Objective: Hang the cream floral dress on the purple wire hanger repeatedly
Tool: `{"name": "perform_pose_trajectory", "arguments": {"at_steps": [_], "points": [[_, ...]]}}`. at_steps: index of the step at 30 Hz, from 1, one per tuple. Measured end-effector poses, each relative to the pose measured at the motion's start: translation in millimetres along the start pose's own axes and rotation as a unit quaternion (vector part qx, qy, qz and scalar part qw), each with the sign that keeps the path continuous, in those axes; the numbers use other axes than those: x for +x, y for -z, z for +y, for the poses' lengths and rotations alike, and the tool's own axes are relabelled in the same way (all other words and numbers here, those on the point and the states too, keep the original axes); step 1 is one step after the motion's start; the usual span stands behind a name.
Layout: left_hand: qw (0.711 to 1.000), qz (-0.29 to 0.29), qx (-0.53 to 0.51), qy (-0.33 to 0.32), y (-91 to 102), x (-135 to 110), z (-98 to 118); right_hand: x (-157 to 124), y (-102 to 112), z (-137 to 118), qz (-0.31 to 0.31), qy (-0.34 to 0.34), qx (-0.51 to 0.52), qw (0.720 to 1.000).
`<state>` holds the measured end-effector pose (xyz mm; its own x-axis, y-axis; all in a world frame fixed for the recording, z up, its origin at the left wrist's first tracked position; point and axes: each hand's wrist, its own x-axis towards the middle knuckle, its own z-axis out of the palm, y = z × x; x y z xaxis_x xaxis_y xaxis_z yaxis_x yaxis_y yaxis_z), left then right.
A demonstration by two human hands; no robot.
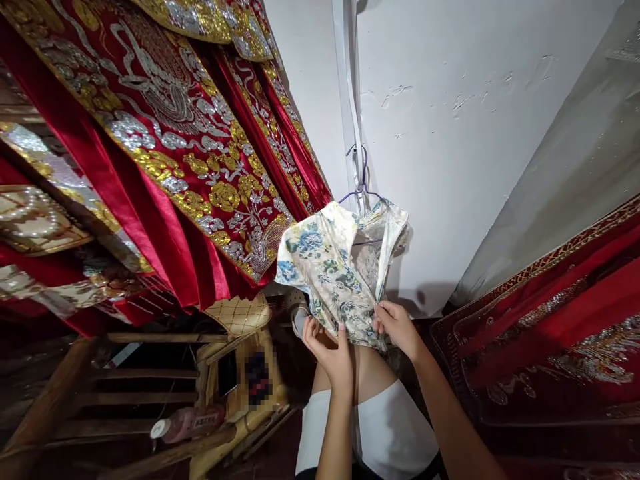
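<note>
A short-sleeved floral blouse (pixel 325 260), cream with blue and green flowers, hangs on a thin purple hanger (pixel 364 190) in front of me. Its neckline is open at the front. At the lower left of the blouse, my left hand (pixel 330 350) pinches the cloth near the hem between thumb and fingers. My right hand (pixel 395 323) grips the front edge at the right side, with its fingertips closed on the fabric. The hanger's hook hangs from a white strap (pixel 354 100) running down the wall.
Red embroidered hangings (pixel 200 153) with gold and silver sequins fill the left. More red sequined cloth (pixel 560 333) stands at the right. A wooden bench (pixel 150 338) at lower left bears a bottle with a white cap (pixel 183 425). A white wall (pixel 440 133) rises behind the blouse.
</note>
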<state>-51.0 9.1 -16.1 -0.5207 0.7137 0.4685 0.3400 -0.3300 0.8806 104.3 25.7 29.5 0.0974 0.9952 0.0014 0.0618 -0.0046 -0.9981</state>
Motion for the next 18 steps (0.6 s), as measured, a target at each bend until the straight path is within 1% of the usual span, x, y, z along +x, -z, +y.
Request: {"name": "perform_pose_trajectory", "arguments": {"at_steps": [1,2,3,5,7,9,10,12,15,18], "points": [[0.999,0.015,0.011,-0.042,-0.9,-3,5,-6,2,2,0.008,-0.002,0.017,1.0],[0.997,0.011,0.015,-0.076,-3.0,-6,10,-12,3,3,0.019,-0.002,0.033,0.999],[0.995,-0.01,0.013,-0.102,-6.5,-9,16,-17,4,3,0.03,0.002,0.047,0.998],[0.988,-0.082,-0.006,-0.13,-16.5,-13,25,-23,4,0,0.042,0.013,0.059,0.997],[0.98,-0.156,-0.037,-0.115,-28.3,-14,30,-25,1,-5,0.037,0.016,0.058,0.997],[0.971,-0.215,-0.068,-0.074,-38.4,-11,30,-25,-4,-9,0.019,0.015,0.058,0.998],[0.967,-0.235,-0.081,-0.052,-42.0,-9,29,-24,-6,-11,0.009,0.016,0.059,0.998],[0.962,-0.255,-0.092,-0.018,-45.6,-4,26,-21,-8,-15,-0.004,0.022,0.056,0.998],[0.955,-0.281,-0.09,-0.015,-45.4,-1,23,-10,-2,-27,0.011,0.018,0.041,0.999],[0.943,-0.322,-0.08,-0.009,-45.7,-2,22,12,12,-54,0.028,0.028,0.024,0.999]]}}
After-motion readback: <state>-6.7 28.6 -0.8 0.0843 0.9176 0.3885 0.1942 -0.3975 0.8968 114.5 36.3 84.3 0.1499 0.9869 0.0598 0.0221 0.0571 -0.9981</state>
